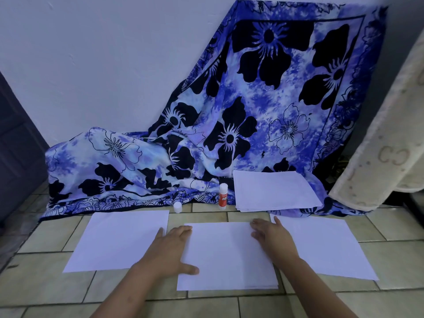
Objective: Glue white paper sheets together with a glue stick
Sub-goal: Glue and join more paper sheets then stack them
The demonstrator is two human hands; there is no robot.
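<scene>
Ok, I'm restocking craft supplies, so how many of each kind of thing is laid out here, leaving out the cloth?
Paper lots in the front row: 3
Paper stack at the back: 1
Glue stick: 1
Loose cap: 1
Total: 6

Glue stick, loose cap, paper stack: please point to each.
glue stick (223, 199), head view, on its red label.
cap (177, 207), head view, on its side wall.
paper stack (275, 191), head view, on the top sheet.

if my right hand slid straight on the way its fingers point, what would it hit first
Probably the glue stick, standing beyond the middle sheet; the right hand aims roughly there, depth unclear.
</scene>
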